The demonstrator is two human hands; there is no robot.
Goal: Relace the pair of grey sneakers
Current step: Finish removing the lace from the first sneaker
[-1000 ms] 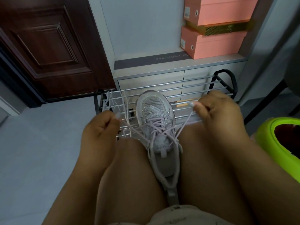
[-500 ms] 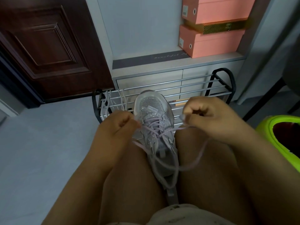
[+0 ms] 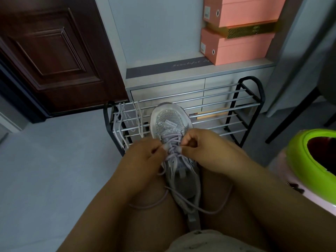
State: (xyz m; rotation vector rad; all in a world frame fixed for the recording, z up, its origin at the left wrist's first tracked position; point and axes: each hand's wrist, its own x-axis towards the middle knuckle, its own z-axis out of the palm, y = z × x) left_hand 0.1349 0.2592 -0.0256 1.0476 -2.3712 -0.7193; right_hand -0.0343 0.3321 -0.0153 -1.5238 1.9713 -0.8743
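Two loose lace (image 3: 205, 210) ends trail in slack loops across the thighs, nearest the camera, behind the heel of the sneaker (image 3: 172, 124), which is wedged toe-out between the knees. Over its eyelets the left hand (image 3: 143, 159) and right hand (image 3: 203, 151) meet, each with curled fingers pinching the lace at the crossings, almost touching one another. The lace looks soft, light and limp, so I judge it is best taken close to the eyelet or by its stiffer tip; the shoe itself seems light, and the knees steady it. Beyond the toe stands the rack (image 3: 241, 113), with a second lace (image 3: 120, 120) draped over its rails left of the sneaker. Further back sit the pink boxes (image 3: 238, 44) on a ledge; a green bin (image 3: 309, 160) lies to the sneaker's right. Half a second ago the hands were apart, one on each side of the shoe; a second ago they were wider still with the lace pulled taut. Now they have closed in over the tongue and the ends hang slack.
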